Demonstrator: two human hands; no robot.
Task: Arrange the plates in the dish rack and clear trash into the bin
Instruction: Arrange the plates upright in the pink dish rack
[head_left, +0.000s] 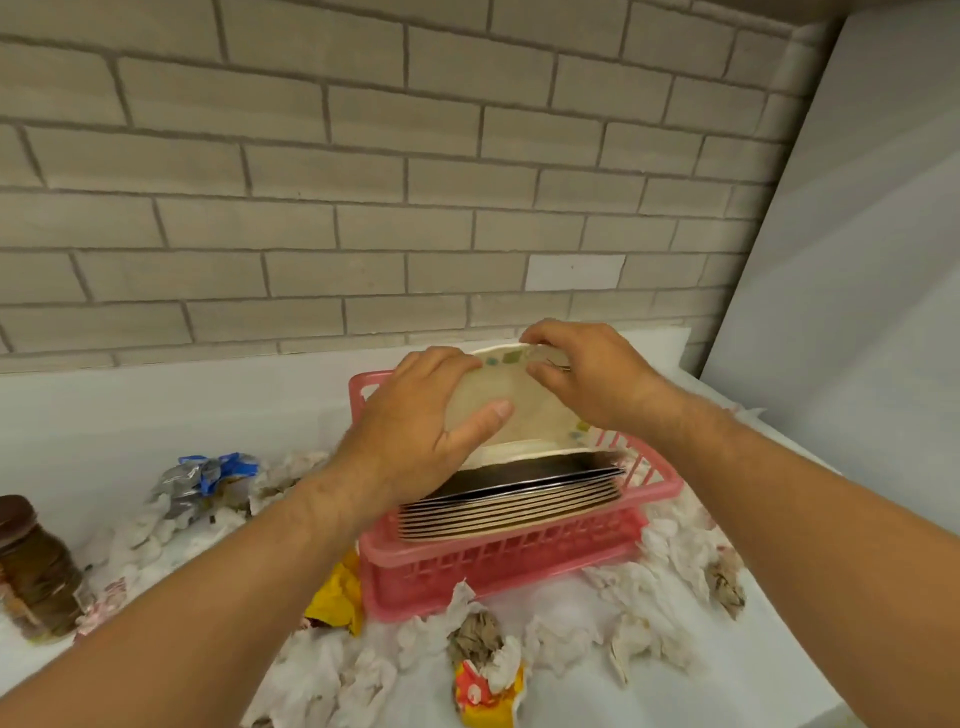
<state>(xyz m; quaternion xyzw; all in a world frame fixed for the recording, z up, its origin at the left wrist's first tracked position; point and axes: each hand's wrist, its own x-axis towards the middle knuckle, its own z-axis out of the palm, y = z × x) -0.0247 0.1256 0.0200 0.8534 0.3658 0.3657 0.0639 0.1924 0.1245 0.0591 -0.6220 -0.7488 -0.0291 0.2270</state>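
A pink plastic dish rack stands on the white counter near the brick wall. Several plates lean in a tight row inside it, edges toward me. Behind them a cream plate with small coloured patches stands upright in the rack. My left hand grips its left rim, thumb on its face. My right hand pinches its top right rim. Crumpled white tissues and a red-and-yellow wrapper lie in front of the rack. No bin is in view.
A yellow wrapper lies at the rack's left corner. A silver-and-blue foil packet sits among tissues at the left. A brown-lidded jar stands at the far left. A white panel bounds the counter on the right.
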